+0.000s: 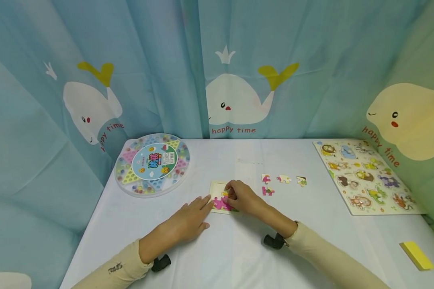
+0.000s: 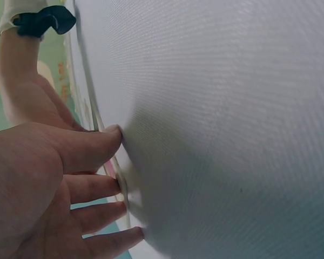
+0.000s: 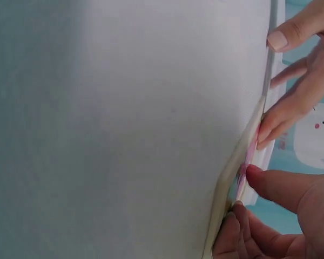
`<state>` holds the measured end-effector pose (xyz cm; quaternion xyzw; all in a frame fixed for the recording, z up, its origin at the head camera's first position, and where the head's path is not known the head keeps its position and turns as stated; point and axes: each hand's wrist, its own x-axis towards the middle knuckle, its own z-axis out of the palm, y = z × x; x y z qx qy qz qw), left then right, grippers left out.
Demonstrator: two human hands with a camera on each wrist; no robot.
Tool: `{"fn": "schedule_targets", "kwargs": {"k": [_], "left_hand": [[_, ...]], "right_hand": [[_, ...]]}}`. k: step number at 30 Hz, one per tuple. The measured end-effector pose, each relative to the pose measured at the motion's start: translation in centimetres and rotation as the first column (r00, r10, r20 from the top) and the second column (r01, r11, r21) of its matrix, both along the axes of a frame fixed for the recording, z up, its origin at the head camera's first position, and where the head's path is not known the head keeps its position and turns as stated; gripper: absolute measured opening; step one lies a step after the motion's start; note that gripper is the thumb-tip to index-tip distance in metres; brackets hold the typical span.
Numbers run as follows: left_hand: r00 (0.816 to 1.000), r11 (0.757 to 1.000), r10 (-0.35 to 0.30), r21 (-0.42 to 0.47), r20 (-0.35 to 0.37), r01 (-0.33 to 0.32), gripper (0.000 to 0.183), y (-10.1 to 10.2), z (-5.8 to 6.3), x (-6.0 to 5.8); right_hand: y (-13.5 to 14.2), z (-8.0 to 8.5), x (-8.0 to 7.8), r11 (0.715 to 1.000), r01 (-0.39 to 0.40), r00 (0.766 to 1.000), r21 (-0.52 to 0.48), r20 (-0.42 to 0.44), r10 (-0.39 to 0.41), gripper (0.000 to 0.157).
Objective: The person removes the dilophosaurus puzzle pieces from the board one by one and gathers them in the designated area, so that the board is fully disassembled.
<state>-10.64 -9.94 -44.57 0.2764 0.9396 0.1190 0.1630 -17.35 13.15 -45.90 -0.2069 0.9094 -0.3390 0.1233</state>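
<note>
A small puzzle board (image 1: 218, 187) with a pale frame lies on the table, partly filled with pink and yellow pieces. My left hand (image 1: 188, 220) rests flat at its left side, fingers straight and fingertips on the frame edge. Over the board's right part, my right hand (image 1: 246, 198) pinches a puzzle piece (image 1: 227, 200) between thumb and curled fingers, and the fingers cover much of it. In the right wrist view the thumb (image 3: 264, 181) presses at pink pieces low against the board, with the other fingers bent along the frame (image 3: 227, 181).
Several loose puzzle pieces (image 1: 284, 179) lie right of the board. A round marble-game box (image 1: 153, 192) stands at the back left. An animal peg board (image 1: 369, 176) lies at the right, with a yellow block (image 1: 416, 255) nearer the front. A whale-print curtain (image 1: 159, 80) hangs behind the table.
</note>
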Motion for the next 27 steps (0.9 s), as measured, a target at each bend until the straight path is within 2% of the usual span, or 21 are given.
{"fn": "schedule_targets", "kwargs": {"k": [19,27], "left_hand": [[1.0,1.0,0.01,0.003,0.007,-0.01,0.064,0.06,-0.1,0.04],[1.0,1.0,0.005,0.006,-0.002,-0.005,0.064,-0.01,-0.15,0.03]], "right_hand": [[-0.43,0.48,0.0,0.996,0.016,1.0,0.088,0.01,-0.016,0.03],[-0.35,0.36,-0.08,0.998,-0.01,1.0,0.065,-0.013,0.01,0.034]]}}
